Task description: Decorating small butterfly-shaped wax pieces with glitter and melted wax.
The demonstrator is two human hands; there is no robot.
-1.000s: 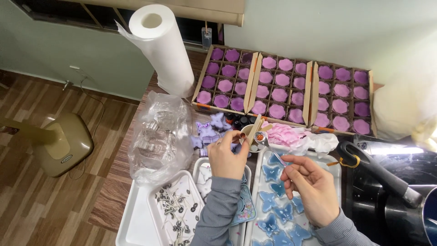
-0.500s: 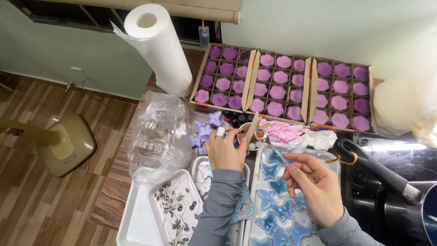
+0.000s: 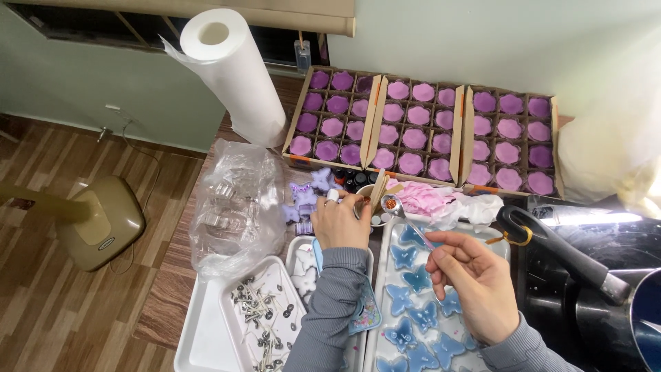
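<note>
Pinching a small spoon (image 3: 394, 204) — right hand (image 3: 475, 286); left hand (image 3: 342, 222) closed around a cup (image 3: 365, 196).

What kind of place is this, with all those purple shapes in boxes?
Probably a home candle-making corner. Cardboard boxes hold rows of purple flower-shaped wax pieces, a white tray holds wicks, and a mould holds blue butterfly shapes beneath the right hand.

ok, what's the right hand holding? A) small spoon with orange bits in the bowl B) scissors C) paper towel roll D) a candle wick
A: the right hand pinches the handle of a small metal spoon whose bowl carries orange bits, held above the tray of blue butterfly shapes; the paper towel roll stands untouched at the back.
</note>
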